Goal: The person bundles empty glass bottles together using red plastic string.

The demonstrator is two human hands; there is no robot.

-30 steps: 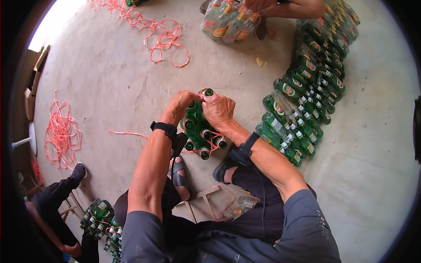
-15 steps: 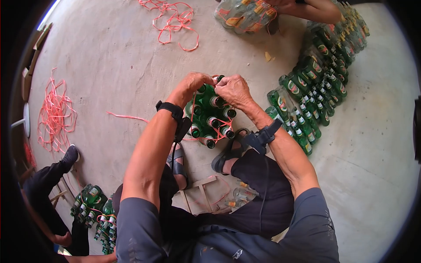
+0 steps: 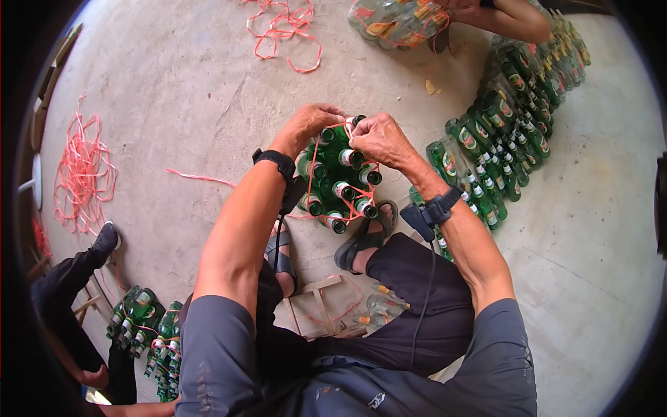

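Note:
A cluster of upright green glass bottles [image 3: 340,174] stands on the floor just beyond my feet. Pink plastic twine [image 3: 367,193] runs around and between the bottle necks. At the far side of the cluster, my right hand [image 3: 382,141] is closed in a pinch on the twine beside a bottle neck. My left hand [image 3: 310,128] is bent over the far-left necks, its fingers closed at the same twine; the fingertips are partly hidden. A loose end of twine [image 3: 198,176] trails leftward over the floor.
Rows of green bottles [image 3: 497,149] lie to the right. Another person's arm [image 3: 511,19] reaches over a bundle of clear bottles [image 3: 399,24] at the top. Tangled twine [image 3: 85,170] lies at left, near another person's shoe [image 3: 107,238]. Tied green bottles [image 3: 139,316] are at lower left.
My right hand has shifted slightly right, and a strand of twine now shows at its fingertips. My left hand has moved slightly up at the far necks. The view has shifted a little.

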